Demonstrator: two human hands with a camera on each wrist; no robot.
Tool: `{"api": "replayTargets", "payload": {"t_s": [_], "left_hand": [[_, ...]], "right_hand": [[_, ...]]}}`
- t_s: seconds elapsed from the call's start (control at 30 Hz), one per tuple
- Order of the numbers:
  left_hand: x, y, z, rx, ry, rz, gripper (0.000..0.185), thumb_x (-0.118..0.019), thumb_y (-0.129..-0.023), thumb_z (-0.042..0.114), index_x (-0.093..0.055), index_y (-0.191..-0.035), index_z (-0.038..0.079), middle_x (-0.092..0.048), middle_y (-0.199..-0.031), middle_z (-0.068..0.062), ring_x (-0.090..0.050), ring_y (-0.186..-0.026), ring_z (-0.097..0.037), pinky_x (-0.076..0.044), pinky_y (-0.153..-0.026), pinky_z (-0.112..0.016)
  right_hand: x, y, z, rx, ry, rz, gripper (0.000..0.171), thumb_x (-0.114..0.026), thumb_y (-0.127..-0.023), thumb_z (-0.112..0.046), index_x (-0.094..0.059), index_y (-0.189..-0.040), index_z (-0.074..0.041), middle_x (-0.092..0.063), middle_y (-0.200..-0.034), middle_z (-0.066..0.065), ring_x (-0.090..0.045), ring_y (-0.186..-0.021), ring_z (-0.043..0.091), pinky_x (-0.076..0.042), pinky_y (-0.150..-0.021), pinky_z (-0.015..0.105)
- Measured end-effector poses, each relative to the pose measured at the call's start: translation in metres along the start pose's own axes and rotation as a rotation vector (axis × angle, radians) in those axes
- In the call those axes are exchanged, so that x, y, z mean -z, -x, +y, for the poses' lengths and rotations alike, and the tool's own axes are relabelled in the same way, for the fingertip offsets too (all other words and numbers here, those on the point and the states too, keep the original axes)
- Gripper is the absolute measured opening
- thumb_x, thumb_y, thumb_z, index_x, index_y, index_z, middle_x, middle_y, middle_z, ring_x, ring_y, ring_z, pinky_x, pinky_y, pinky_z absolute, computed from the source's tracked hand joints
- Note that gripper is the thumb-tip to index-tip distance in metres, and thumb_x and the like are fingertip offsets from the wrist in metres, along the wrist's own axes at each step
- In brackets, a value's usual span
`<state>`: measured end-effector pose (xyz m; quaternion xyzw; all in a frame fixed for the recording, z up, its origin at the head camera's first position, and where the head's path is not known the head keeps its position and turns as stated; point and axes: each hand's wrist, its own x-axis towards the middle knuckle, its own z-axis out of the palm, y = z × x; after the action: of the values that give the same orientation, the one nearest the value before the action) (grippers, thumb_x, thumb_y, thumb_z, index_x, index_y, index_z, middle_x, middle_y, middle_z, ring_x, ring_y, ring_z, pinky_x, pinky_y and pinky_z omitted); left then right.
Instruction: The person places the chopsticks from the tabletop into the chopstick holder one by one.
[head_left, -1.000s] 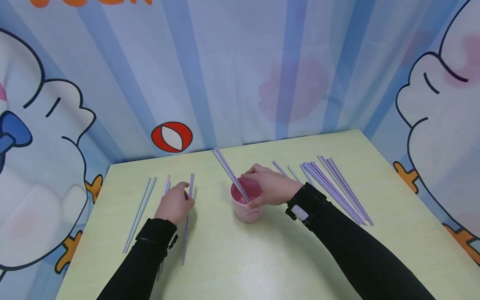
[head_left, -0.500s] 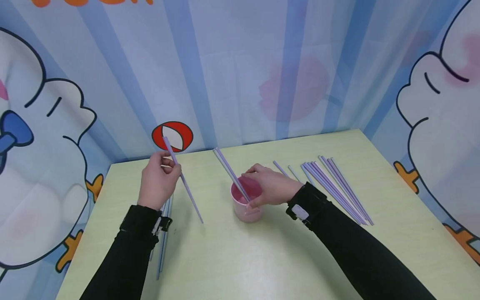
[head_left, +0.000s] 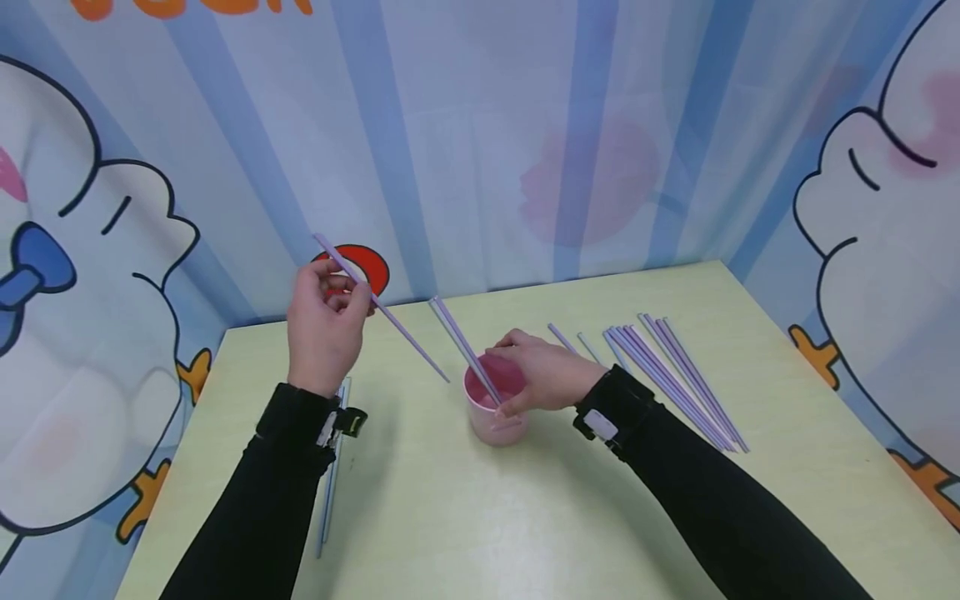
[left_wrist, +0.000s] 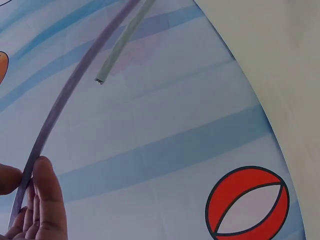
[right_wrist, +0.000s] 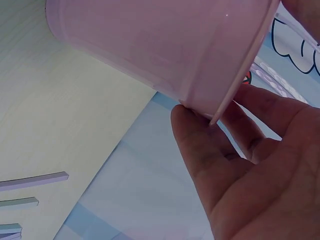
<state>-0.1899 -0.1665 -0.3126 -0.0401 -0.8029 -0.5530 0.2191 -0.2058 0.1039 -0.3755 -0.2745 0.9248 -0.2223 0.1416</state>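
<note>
In the head view my left hand (head_left: 327, 329) is raised over the table's far left, pinching a long thin purple straw (head_left: 412, 340) between thumb and fingers. That straw slants down to the right, its lower end pointing toward a pink cup (head_left: 497, 423). My right hand (head_left: 546, 372) holds the cup by its rim, thumb on the near side. Two straws (head_left: 463, 343), one purple and one paler, lean out of the cup to the left. The left wrist view shows a pale green straw end (left_wrist: 122, 47) beside the held straw.
On the right of the table (head_left: 570, 533) lies a fanned row of purple and pale straws (head_left: 678, 387), partly behind my right hand. A few bluish straws (head_left: 328, 508) lie beside my left forearm. A striped cloth backdrop (head_left: 480, 150) rises along the table's far edge.
My left hand has picked up the purple straw from the table, lifted it and tilted it so its lower end moves right toward the cup. My right hand and the cup stay put.
</note>
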Motion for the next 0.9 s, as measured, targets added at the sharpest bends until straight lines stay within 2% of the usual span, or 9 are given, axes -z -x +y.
{"api": "replayTargets", "payload": {"t_s": [0.13,0.27,0.5,0.63,0.9], "left_hand": [[-0.012,-0.002,-0.001,-0.015,0.039,-0.008,0.041,-0.060,-0.096,0.015,-0.041,-0.130,0.002,-0.057,-0.105,-0.012,-0.066,-0.079,-0.020,-0.055,-0.078,-0.028],[-0.023,-0.002,-0.005,-0.005,0.036,-0.037,0.038,-0.058,-0.097,0.015,-0.041,-0.128,0.002,-0.057,-0.104,-0.013,-0.067,-0.082,-0.023,-0.055,-0.078,-0.028],[-0.040,0.003,-0.012,0.028,-0.012,-0.090,0.036,-0.058,-0.098,0.015,-0.041,-0.128,0.003,-0.059,-0.103,-0.011,-0.067,-0.081,-0.020,-0.055,-0.080,-0.031],[-0.047,0.008,-0.017,0.064,-0.036,-0.122,0.036,-0.057,-0.098,0.017,-0.041,-0.128,0.005,-0.059,-0.103,-0.010,-0.067,-0.085,-0.022,-0.055,-0.082,-0.034],[-0.061,0.017,-0.028,0.098,-0.069,-0.179,0.034,-0.058,-0.098,0.019,-0.044,-0.126,0.006,-0.060,-0.103,-0.009,-0.065,-0.085,-0.019,-0.056,-0.078,-0.034]], "right_hand": [[0.001,0.000,-0.001,-0.003,-0.019,0.001,0.080,-0.088,-0.071,-0.031,-0.052,-0.140,-0.015,-0.048,-0.126,-0.002,-0.051,-0.111,0.018,-0.053,-0.083,0.030],[0.001,0.000,0.000,0.005,-0.027,0.004,0.078,-0.088,-0.071,-0.030,-0.053,-0.139,-0.015,-0.048,-0.125,-0.003,-0.052,-0.111,0.018,-0.053,-0.084,0.030],[0.001,0.000,0.001,0.009,-0.036,0.007,0.076,-0.088,-0.072,-0.029,-0.054,-0.138,-0.015,-0.048,-0.122,-0.004,-0.052,-0.109,0.016,-0.053,-0.083,0.029],[0.000,-0.001,0.001,0.004,-0.036,0.005,0.077,-0.089,-0.071,-0.029,-0.054,-0.138,-0.016,-0.048,-0.122,-0.005,-0.052,-0.109,0.016,-0.053,-0.083,0.029],[0.001,-0.002,0.001,0.000,-0.016,0.003,0.080,-0.089,-0.070,-0.032,-0.052,-0.140,-0.016,-0.048,-0.123,-0.003,-0.052,-0.109,0.016,-0.052,-0.086,0.029]]}}
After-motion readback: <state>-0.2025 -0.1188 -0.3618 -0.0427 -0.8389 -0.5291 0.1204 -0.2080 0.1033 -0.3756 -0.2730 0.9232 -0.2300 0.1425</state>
